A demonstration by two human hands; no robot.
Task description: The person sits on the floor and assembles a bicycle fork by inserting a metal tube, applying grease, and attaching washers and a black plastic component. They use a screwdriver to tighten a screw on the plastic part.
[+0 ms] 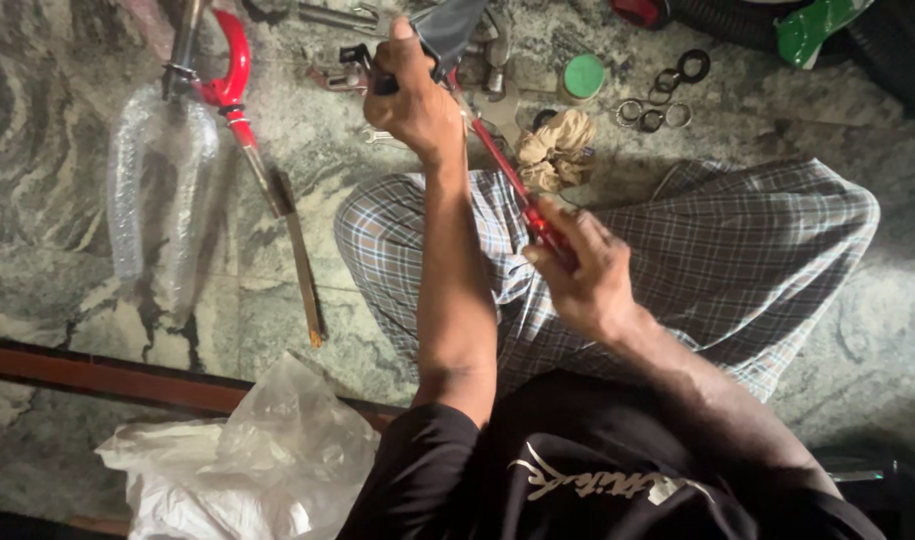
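I sit cross-legged on a marble floor in checked trousers [737,240]. My left hand [414,95] is raised and closed around the upper end of a thin red rod [495,152], next to a dark grey part [447,30] fixed at its top. My right hand [584,275] grips the rod's lower end above my lap. The rod slants between the two hands.
A red bicycle fork [232,90] with bubble-wrapped legs [162,190] lies at left. Wrenches [347,70], a green lid [583,76], metal rings [662,95] and a cloth wad [552,148] lie ahead. A plastic bag [267,460] sits at the lower left.
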